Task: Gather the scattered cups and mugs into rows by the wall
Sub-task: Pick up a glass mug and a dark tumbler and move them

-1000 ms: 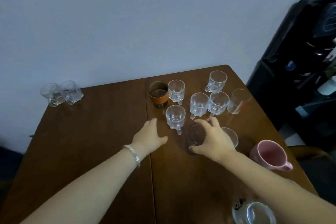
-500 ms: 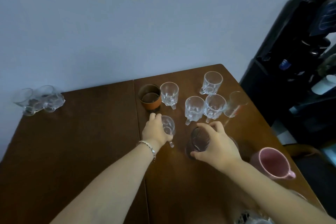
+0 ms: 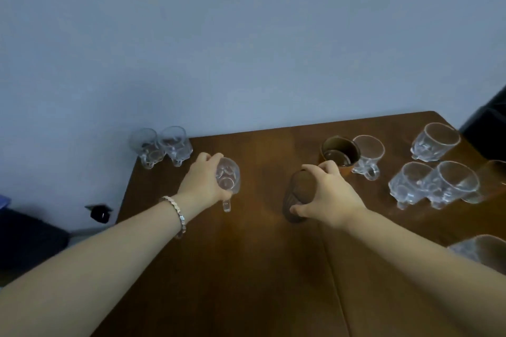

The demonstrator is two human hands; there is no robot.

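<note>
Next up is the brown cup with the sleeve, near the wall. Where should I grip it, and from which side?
Take the brown sleeved cup around its banded body, probably from its near-left side. It stands upright and shows no handle; a clear glass mug stands against its right side, leaving no finger room there. The right hand, nearest, already holds a dark tumbler.

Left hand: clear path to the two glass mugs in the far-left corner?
Probably yes: bare table lies between the left hand and the corner mugs, but it already grips a glass mug.
</note>
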